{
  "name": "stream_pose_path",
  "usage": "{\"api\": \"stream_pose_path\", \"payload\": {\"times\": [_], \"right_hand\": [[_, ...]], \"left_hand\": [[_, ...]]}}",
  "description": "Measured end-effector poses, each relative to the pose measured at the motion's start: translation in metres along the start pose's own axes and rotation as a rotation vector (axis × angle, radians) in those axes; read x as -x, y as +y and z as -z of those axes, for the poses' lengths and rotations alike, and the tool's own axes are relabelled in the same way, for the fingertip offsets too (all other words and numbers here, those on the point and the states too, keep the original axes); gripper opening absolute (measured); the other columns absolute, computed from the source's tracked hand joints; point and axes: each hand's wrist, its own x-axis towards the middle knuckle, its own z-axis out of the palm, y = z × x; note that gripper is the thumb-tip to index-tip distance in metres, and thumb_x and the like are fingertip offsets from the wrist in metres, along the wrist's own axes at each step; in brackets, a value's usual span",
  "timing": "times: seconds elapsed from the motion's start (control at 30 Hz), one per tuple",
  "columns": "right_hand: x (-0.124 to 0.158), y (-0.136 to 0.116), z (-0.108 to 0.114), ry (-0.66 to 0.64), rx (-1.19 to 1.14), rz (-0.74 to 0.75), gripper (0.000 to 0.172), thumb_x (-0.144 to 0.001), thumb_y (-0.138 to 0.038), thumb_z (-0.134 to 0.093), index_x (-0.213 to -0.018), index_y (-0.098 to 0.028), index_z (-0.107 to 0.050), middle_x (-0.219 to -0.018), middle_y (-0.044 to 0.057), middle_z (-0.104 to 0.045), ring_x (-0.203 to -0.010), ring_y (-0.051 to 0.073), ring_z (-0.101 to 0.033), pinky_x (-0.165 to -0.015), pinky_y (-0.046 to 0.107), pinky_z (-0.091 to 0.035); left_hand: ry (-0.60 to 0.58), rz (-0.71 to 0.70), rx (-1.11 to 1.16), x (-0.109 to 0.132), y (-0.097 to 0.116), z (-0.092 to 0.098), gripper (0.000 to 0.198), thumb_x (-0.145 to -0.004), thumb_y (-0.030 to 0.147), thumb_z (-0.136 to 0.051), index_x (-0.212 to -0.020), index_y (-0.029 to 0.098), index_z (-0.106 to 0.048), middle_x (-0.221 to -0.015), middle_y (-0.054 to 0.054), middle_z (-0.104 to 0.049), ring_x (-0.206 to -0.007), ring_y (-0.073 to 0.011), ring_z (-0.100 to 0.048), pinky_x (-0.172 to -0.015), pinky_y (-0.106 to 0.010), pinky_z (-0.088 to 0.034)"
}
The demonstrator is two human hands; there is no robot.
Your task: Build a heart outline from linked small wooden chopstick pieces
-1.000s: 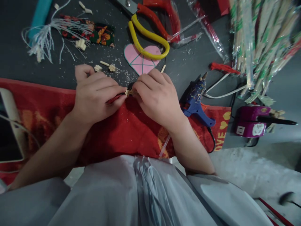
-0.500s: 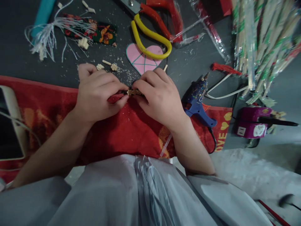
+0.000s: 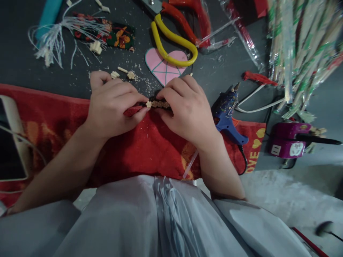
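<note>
Between my two hands, over a red cloth (image 3: 150,150), is a dark narrow strip carrying a row of small beige flower-shaped pieces (image 3: 160,104). My left hand (image 3: 114,107) pinches its left end between thumb and forefinger, where a piece of red fabric (image 3: 132,111) also shows. Closed on the strip's right part is my right hand (image 3: 187,110); its fingers hide that end. Just beyond the hands lie a pink paper heart (image 3: 163,71) with green lines, partly under yellow-handled scissors (image 3: 175,39), and a loose beige flower piece (image 3: 131,75).
A blue glue gun (image 3: 226,114) lies right of my right hand. Farther right are a purple power socket block (image 3: 288,139) and plastic-wrapped stick bundles (image 3: 308,46). White threads (image 3: 61,35) and a floral-patterned item (image 3: 122,35) lie at back left; a phone (image 3: 12,139) rests at far left.
My right hand has slid slightly to the right, so more of the flower row shows between my hands. My left hand keeps its pinch almost in place.
</note>
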Motion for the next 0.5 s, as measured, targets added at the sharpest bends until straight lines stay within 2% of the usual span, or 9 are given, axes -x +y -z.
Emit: {"api": "stream_pose_path", "payload": {"times": [0.2,0.33,0.5], "right_hand": [[0.0015,0.0025,0.0039,-0.006,0.055,-0.021,0.018,-0.098,-0.025,-0.054,-0.098,-0.019,-0.071,-0.111,0.010,-0.070,-0.111,0.027,-0.059,-0.095,0.042,-0.048],[0.0003,0.0015,0.0035,-0.029,0.092,-0.011,0.027,-0.103,-0.024,-0.045,-0.099,-0.019,-0.071,-0.113,0.010,-0.070,-0.112,0.027,-0.060,-0.093,0.042,-0.048],[-0.0012,0.0001,0.0047,-0.087,0.137,-0.003,0.033,-0.106,-0.026,-0.039,-0.103,-0.019,-0.071,-0.120,0.009,-0.071,-0.118,0.028,-0.060,-0.093,0.042,-0.046]], "left_hand": [[-0.074,0.051,0.016,-0.0012,0.0024,0.0033,0.033,-0.101,0.053,-0.050,-0.099,0.027,-0.070,-0.092,0.005,-0.068,-0.091,-0.0179,-0.068,-0.102,-0.052,-0.046],[-0.093,0.059,0.017,-0.0025,0.0032,0.0045,0.033,-0.102,0.051,-0.048,-0.098,0.027,-0.070,-0.090,0.005,-0.067,-0.088,-0.0175,-0.068,-0.100,-0.052,-0.048],[-0.096,0.051,0.046,-0.0022,0.0041,0.0036,0.033,-0.103,0.049,-0.048,-0.099,0.027,-0.071,-0.090,0.005,-0.066,-0.089,-0.0180,-0.068,-0.104,-0.059,-0.045]]}}
